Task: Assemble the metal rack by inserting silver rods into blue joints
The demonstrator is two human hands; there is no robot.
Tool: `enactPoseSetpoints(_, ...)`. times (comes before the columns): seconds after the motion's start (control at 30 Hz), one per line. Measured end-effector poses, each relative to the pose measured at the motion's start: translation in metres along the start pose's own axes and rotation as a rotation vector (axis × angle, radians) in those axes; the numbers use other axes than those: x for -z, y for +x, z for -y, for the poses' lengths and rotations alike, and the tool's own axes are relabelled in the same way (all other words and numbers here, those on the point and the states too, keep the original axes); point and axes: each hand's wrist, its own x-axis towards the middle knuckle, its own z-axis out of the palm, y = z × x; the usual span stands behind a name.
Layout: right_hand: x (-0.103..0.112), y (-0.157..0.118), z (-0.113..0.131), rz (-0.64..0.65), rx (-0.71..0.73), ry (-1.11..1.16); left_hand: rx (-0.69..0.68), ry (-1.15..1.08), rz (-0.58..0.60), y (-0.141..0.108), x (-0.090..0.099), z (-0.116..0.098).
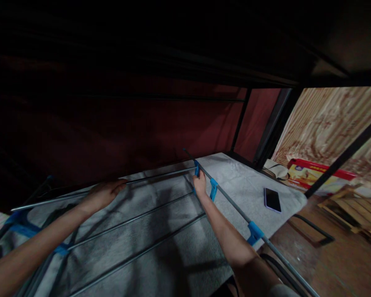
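Observation:
A frame of thin grey metal tubes (pixel 160 207) with blue plastic connectors (pixel 255 232) lies over a bed with a grey-white blanket (pixel 235 177). My left hand (pixel 106 194) is wrapped round the far tube, left of the middle. Farther right, my right hand (pixel 199 183) grips the blue corner connector (pixel 197 166), where the far tube meets the long side tube (pixel 235 205). Its fingers are partly hidden behind the connector.
A phone (pixel 272 200) lies on the blanket at the right. Dark bed posts (pixel 241 119) and a dark overhead deck surround the bed. A red and yellow box (pixel 318 173) and a wooden stool (pixel 358 208) stand beyond, at the right.

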Motion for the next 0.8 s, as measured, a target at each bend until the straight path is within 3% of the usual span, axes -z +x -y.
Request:
enactPoseSetpoints(0.2,0.002,-0.02,-0.006,-0.029,-0.007,-0.083,-0.086,0.104,0.042,-0.019,0.008,-0.027)
enactPoseSetpoints(0.27,0.001,-0.037,-0.002,-0.048,0.081,-0.127,-0.092,0.11,0.07,-0.023,0.01,-0.036)
enactPoseSetpoints(0.37,-0.005,-0.062,0.016,0.068,0.337,-0.18,-0.134,0.092,0.061,-0.025,0.011,-0.042)
enactPoseSetpoints(0.53,-0.034,-0.082,0.071,0.313,0.675,-0.347,-0.145,0.105,0.022,-0.03,0.007,-0.043)
enactPoseSetpoints(0.67,-0.062,-0.082,0.102,0.456,0.79,-0.464,-0.145,0.119,0.026,-0.037,0.009,-0.043)
enactPoseSetpoints(0.73,-0.071,-0.08,0.108,0.516,0.789,-0.503,-0.127,0.106,0.004,-0.044,0.02,-0.033)
enactPoseSetpoints(0.8,-0.077,-0.078,0.11,0.562,0.769,-0.525,0.002,0.028,-0.095,-0.056,0.039,-0.013)
